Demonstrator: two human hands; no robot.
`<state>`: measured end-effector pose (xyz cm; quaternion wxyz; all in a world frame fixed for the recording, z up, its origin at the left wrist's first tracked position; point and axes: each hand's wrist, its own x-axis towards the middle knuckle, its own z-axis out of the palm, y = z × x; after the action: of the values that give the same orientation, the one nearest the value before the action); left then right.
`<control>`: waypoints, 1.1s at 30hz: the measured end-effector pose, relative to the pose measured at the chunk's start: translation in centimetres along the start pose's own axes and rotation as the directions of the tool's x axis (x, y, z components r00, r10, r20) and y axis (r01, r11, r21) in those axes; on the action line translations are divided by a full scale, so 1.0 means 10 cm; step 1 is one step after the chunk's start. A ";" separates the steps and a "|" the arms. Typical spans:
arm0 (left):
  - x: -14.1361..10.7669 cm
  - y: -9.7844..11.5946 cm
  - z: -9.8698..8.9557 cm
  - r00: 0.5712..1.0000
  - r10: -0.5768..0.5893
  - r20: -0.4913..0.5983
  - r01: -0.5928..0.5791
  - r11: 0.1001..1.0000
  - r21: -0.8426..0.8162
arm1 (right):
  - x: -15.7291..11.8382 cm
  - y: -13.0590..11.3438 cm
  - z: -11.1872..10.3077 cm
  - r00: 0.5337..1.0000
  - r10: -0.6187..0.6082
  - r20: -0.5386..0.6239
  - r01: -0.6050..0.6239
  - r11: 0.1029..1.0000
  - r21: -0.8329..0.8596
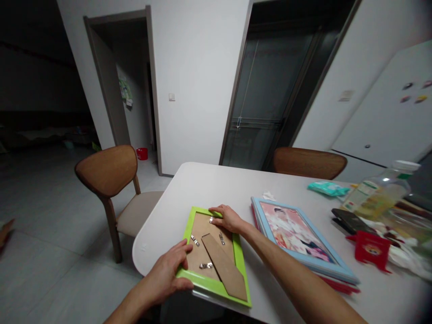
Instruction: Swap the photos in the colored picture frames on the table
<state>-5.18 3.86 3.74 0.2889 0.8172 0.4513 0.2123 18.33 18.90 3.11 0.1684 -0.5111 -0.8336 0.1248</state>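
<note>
A lime-green photo frame [241, 261] lies face down at the near edge of the white table [162, 225]. Its brown backing board [199, 225] faces up with a fold-out stand [224, 270], which lies flat. Several small metal clips [205, 265] sit around the board, turned at various angles. My left hand [170, 270] holds the frame's lower left corner, fingers on the side and thumb along the near edge. At the far edge, my right hand [229, 219] curls over the frame, its thumb and fingers at the top clip [211, 219]. Its fingertips partly cover that clip.
Right of the frame, a blue picture frame [266, 220] tops a stack with red edges. Farther right are a teal packet [327, 188], a plastic bottle [378, 189], a dark phone-like object [351, 220] and a red packet [371, 249]. Wooden chairs [108, 171] stand by the table.
</note>
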 end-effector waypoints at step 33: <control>-0.06 0.13 -0.01 0.997 -0.073 -0.032 0.071 0.996 -0.061 | -0.40 -0.61 0.03 0.961 0.199 -0.191 -0.223 0.969 -0.109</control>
<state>-4.71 2.81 4.67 0.3127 0.7876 0.4789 0.2291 14.92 12.58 4.60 0.1945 -0.6162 -0.7621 0.0413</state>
